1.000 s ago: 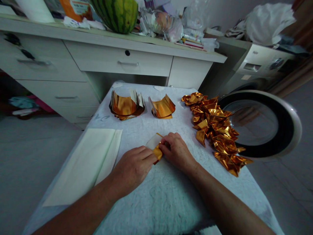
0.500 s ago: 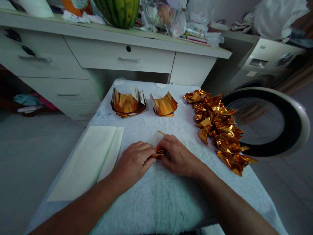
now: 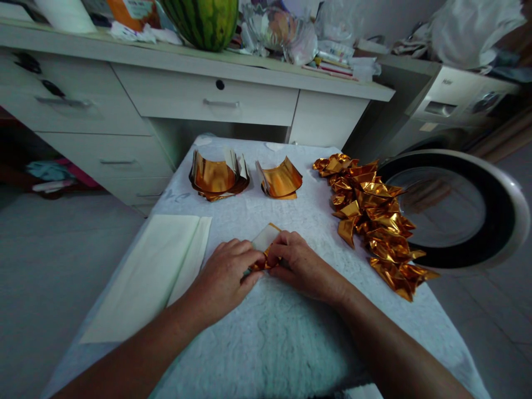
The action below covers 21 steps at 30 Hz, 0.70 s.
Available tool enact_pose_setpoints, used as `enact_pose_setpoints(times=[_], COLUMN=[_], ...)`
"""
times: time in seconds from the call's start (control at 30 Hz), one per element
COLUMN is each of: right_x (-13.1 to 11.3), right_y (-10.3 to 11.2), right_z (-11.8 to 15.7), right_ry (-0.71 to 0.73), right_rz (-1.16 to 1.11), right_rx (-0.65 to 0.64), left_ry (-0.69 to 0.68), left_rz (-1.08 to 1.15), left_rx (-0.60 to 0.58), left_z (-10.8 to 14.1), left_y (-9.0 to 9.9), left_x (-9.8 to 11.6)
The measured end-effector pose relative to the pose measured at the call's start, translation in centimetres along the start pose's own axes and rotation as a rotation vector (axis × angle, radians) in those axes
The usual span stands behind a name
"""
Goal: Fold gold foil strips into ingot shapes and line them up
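Observation:
Between my two hands is a sheet of gold foil paper (image 3: pixel 264 239), its pale back showing at the far corner and its near edge folded over in gold. My left hand (image 3: pixel 228 274) pinches the fold from the left, thumb and fingers closed on it. From the other side my right hand (image 3: pixel 297 266) grips the same sheet, its fingertips partly hiding the fold. Beyond them stand a larger stack of curved gold foil sheets (image 3: pixel 214 176) and a smaller stack of curved sheets (image 3: pixel 282 178). To the right lies a heap of folded gold foil pieces (image 3: pixel 368 213).
Folded white paper (image 3: pixel 143 271) lies at the left of the cloth-covered table (image 3: pixel 257 343). A white drawer cabinet (image 3: pixel 187 91) stands behind, with a watermelon (image 3: pixel 203 22) on top. At the right, the open round door (image 3: pixel 494 210) of a washing machine (image 3: pixel 453 105) reaches near the table edge.
My fingers have shifted slightly along the near fold, and more gold shows between them. Both hands keep hold of the sheet.

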State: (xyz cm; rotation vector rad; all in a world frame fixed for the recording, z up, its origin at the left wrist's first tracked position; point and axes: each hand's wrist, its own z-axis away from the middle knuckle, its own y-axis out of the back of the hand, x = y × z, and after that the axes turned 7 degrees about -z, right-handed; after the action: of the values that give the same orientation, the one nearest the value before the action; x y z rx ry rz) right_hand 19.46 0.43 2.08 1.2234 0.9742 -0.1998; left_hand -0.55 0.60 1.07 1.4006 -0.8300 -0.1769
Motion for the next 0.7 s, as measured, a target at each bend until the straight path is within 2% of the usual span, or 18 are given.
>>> enact_pose_setpoints(times=[0.7], right_x=[-0.38], right_y=[-0.05], right_z=[-0.22], right_ry=[-0.003], right_rz=[0.021], right_rx=[-0.004], left_ry=[0.066], left_rz=[0.015], left_rx=[-0.065], left_z=[0.11], left_y=[0.48], left_x=[-0.20])
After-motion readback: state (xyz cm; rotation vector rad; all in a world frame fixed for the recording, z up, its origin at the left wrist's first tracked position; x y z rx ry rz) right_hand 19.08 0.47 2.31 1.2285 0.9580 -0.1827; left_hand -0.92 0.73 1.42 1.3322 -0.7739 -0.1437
